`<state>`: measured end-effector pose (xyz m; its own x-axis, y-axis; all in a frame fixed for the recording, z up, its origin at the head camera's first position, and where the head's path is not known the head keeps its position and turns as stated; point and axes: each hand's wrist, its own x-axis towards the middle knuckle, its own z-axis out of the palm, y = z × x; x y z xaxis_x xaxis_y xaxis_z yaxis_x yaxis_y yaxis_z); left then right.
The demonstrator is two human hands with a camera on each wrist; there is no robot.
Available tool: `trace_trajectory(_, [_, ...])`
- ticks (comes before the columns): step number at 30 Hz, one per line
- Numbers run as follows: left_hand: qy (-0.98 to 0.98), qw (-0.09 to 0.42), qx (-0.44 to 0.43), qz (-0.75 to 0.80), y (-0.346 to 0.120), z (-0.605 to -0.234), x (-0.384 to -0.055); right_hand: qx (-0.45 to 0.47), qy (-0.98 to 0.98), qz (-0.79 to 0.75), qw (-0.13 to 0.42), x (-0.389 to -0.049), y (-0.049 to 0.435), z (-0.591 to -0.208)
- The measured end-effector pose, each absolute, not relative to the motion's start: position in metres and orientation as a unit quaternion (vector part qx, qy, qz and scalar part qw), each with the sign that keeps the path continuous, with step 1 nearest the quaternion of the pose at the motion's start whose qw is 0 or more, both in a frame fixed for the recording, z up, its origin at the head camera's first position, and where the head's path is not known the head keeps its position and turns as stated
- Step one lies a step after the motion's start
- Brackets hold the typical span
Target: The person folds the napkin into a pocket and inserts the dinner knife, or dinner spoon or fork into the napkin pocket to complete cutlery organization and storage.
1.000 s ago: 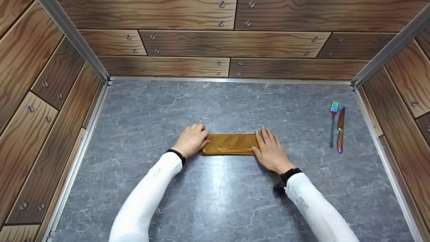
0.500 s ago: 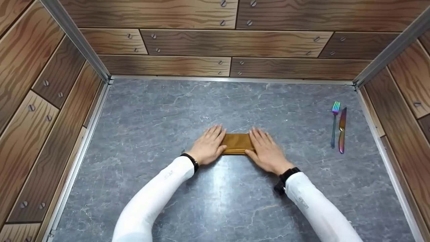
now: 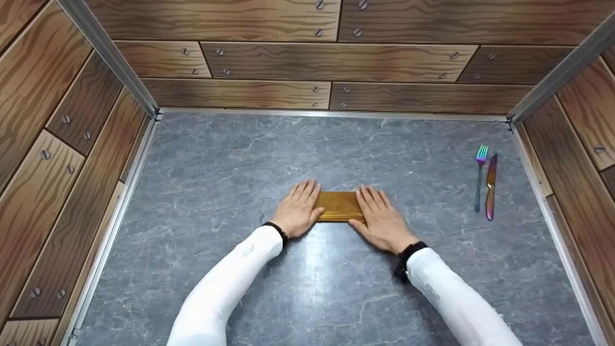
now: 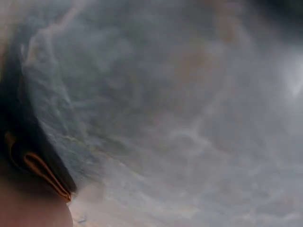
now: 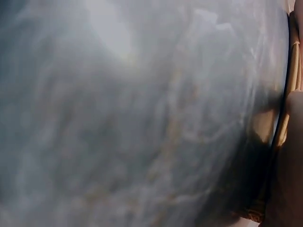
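A mustard-brown cloth (image 3: 339, 204), folded into a small layered rectangle, lies flat on the table between the two hands. The left hand (image 3: 297, 209) rests on its left end with straight fingers side by side. On the opposite end lies the right hand (image 3: 382, 218), fingers also straight and thumb along the near edge. Both palms cover the cloth's ends, so these are hidden in the head view. In the left wrist view a looped fold of the cloth (image 4: 45, 172) shows at the lower left; the right wrist view catches only a thin strip of its edge.
On the right of the grey marbled table (image 3: 230, 158) lie a rainbow-coloured fork (image 3: 479, 178) and a matching knife (image 3: 490, 187), side by side. Wood-patterned walls (image 3: 336, 62) with metal edging enclose the table at the back and both sides.
The left hand has moved right, folding the cloth's left part over, and has gone from gripping its end to lying flat. The cloth now looks shorter. The right hand has barely shifted.
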<state>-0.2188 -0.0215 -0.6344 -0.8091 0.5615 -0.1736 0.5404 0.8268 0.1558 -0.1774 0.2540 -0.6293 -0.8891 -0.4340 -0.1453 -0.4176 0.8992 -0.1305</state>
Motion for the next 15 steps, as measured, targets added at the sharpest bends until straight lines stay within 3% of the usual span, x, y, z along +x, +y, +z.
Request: trace_trajectory(15, [0.953, 0.079, 0.292, 0.028, -0.0196, -0.6405, -0.2188, -0.228, 0.971, -0.051, 0.059, -0.1763, 0.2536, -0.6316])
